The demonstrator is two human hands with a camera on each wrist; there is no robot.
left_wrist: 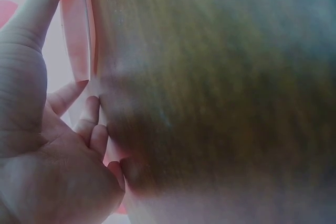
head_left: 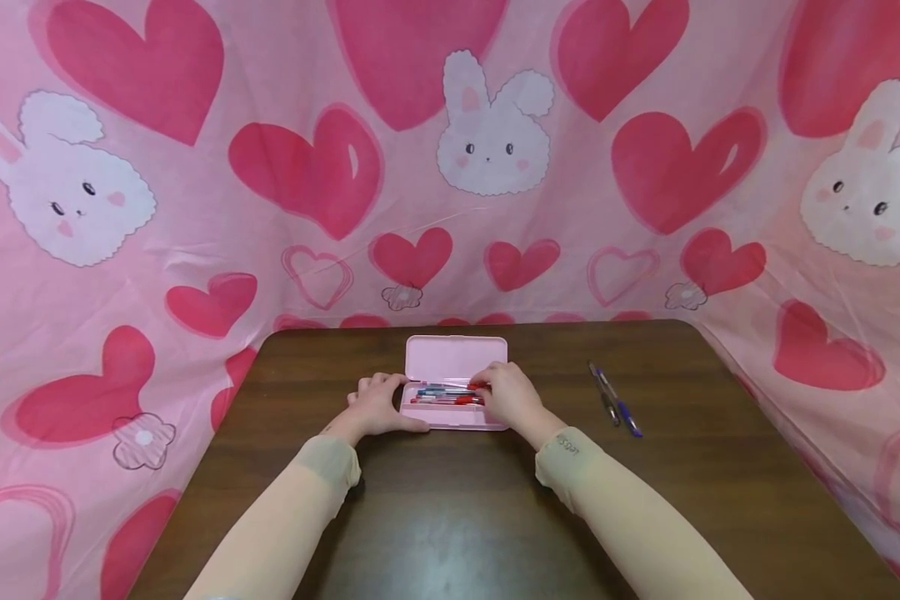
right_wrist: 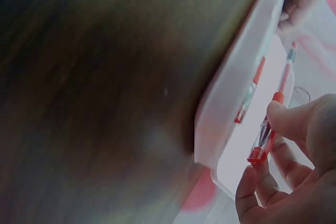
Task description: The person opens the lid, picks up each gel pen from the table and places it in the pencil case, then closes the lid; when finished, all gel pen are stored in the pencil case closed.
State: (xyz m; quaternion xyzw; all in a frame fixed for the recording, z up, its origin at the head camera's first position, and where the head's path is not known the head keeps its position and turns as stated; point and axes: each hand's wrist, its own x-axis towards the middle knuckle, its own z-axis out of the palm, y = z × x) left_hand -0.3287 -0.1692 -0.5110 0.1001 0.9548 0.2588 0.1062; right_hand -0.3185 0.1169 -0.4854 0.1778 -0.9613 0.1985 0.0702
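A pink pencil case (head_left: 456,358) lies on the table with its lid raised at the back. My left hand (head_left: 378,406) holds the case's left end, thumb along the front edge and index finger toward the hinge. At the case's right end, my right hand (head_left: 513,396) pinches a red pen (right_wrist: 278,98) between thumb and fingers, over the tray. Below it in the case lies another red pen (right_wrist: 249,97). Blue-toned pens (head_left: 442,391) lie alongside in the head view. The right hand covers part of the tray there.
To the right on the brown table (head_left: 450,517), a dark-tipped clear pen (head_left: 610,407) and a blue pen (head_left: 627,416) lie slanted close together. A pink cloth (head_left: 487,225) with hearts and rabbits hangs behind the table and along both sides.
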